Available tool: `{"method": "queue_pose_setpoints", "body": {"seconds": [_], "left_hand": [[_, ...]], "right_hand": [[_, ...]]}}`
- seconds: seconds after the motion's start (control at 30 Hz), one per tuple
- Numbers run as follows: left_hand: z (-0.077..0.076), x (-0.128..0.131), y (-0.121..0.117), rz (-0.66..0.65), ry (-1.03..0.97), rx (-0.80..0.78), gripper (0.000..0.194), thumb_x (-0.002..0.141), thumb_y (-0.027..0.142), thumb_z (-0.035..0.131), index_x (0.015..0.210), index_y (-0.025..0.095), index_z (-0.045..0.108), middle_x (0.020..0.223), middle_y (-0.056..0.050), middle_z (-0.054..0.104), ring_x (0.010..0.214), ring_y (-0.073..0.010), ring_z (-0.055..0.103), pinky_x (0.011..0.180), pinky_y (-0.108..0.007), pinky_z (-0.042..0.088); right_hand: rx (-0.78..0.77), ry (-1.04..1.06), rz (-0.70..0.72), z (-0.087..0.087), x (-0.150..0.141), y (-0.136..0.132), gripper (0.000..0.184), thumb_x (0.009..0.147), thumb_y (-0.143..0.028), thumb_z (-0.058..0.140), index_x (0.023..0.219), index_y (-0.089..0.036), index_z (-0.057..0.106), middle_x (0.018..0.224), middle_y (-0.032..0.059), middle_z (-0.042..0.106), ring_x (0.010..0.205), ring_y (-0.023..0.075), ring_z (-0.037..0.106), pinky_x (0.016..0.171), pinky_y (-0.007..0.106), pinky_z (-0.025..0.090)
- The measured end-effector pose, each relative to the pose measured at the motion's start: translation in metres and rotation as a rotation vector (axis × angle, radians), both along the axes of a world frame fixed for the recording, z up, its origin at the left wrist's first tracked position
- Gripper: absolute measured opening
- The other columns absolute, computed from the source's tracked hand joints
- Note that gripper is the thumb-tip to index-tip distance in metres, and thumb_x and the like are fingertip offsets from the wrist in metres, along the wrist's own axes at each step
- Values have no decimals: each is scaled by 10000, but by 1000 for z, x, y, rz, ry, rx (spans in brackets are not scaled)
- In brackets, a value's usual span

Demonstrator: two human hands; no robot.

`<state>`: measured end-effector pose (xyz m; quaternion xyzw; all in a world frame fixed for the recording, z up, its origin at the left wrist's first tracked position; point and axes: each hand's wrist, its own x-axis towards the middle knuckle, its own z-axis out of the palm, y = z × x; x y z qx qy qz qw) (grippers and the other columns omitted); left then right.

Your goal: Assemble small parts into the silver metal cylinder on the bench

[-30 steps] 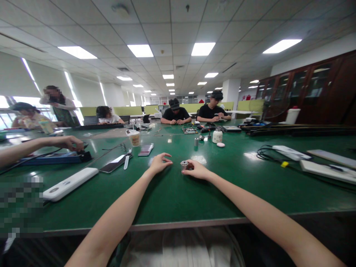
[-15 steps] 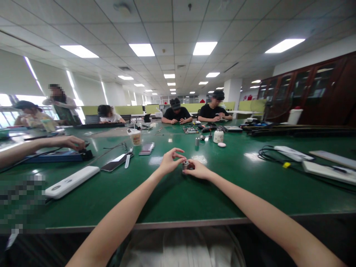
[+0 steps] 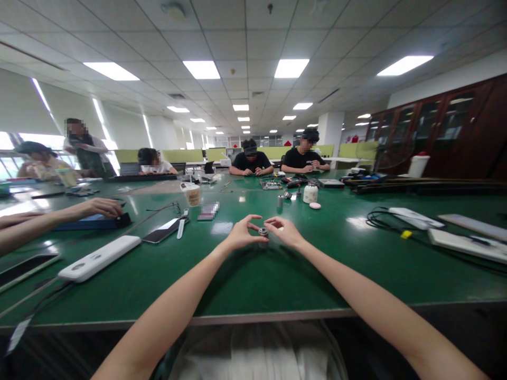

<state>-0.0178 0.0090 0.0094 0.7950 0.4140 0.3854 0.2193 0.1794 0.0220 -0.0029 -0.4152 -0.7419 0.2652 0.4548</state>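
Note:
A small round metal part (image 3: 263,231) sits between my two hands, just above the green table (image 3: 253,279). My left hand (image 3: 241,234) pinches it from the left with thumb and fingers curled. My right hand (image 3: 285,230) holds it from the right, fingertips bent over it. Both forearms reach forward from the near table edge.
A white power strip (image 3: 99,257), a dark phone (image 3: 160,232) and a watch (image 3: 181,226) lie at left. A paper cup (image 3: 193,195), a white jar (image 3: 310,193) and cables (image 3: 390,219) stand farther off. Another person's hand (image 3: 101,207) rests at left; several people sit across.
My left hand has moved right to meet the metal part. Both hands have lifted the part slightly off the table. The person's hand at left has shifted a little.

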Motion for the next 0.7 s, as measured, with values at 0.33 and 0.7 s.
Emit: {"method": "queue_pose_setpoints", "body": {"seconds": [0.33, 0.7], "left_hand": [[-6, 1, 6, 26, 61, 27, 692, 571, 489, 824, 1155, 192, 602, 879, -47, 745, 827, -232, 702, 768, -317, 508], [2, 0, -1, 20, 79, 16, 640, 579, 487, 815, 1114, 195, 615, 924, -62, 738, 877, -238, 681, 772, -322, 512]], "right_hand": [[217, -185, -137, 11, 5, 8, 227, 817, -424, 652, 871, -245, 780, 942, 54, 754, 931, 252, 672, 859, 365, 496], [78, -423, -190, -18, 47, 36, 266, 686, -435, 780, 926, -320, 782, 1028, 52, 743, 1035, 309, 643, 946, 459, 469]]}}
